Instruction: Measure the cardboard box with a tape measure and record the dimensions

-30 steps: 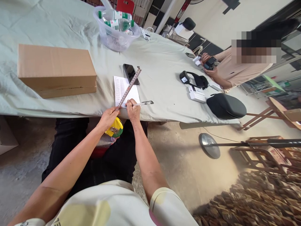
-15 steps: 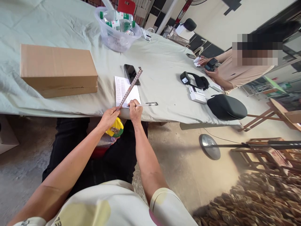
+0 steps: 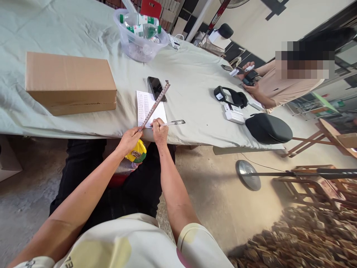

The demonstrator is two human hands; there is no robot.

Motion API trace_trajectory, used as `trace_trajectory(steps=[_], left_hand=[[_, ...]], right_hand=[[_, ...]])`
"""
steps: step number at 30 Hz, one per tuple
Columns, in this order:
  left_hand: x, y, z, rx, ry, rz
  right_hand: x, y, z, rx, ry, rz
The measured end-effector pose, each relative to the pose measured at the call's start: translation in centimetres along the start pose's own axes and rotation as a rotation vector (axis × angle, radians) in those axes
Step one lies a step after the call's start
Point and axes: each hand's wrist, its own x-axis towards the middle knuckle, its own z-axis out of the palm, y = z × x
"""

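Note:
My left hand [image 3: 128,140] is closed round a yellow tape measure [image 3: 136,151] at the table's near edge. Its blade [image 3: 155,105] runs out diagonally over a sheet of paper with printed columns [image 3: 147,108] towards a black phone [image 3: 156,88]. My right hand [image 3: 160,131] is closed on a pen [image 3: 173,123] that lies flat and points right, resting at the sheet's lower right corner.
A long cardboard box [image 3: 69,82] lies on the cloth-covered table [image 3: 192,93] at left. A clear bowl with bottles [image 3: 141,35] stands at the back. A headset [image 3: 231,96], white devices [image 3: 233,112] and a black cushion [image 3: 268,127] lie right, near a seated person handling a phone [image 3: 251,76].
My hands, the tape and the pen stay almost still. The seated person's hands have shifted, lifting a small white item above the phone.

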Motion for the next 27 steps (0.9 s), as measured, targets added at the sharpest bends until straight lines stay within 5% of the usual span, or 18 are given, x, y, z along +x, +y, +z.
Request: trace_trajectory(steps=[27], left_hand=[[0.17,-0.16,-0.02,0.001,-0.004,0.017]], right_hand=[[0.37,0.52,0.52,-0.090,0.100,0.027]])
